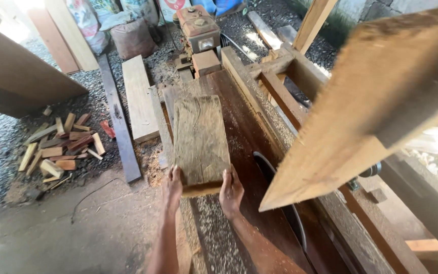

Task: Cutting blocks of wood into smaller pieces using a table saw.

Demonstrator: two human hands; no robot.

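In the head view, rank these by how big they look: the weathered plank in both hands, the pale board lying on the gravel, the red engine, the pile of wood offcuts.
1. Weathered plank, though it is nearest the camera.
2. Pile of wood offcuts and pale board: too alike to rank.
3. Red engine, farthest away, so unsure.

Both forearms are bare, with no sleeves, gloves, watch or rings visible. The left hand (172, 186) and the right hand (230, 193) are dusted with fine sawdust, as are the forearms.
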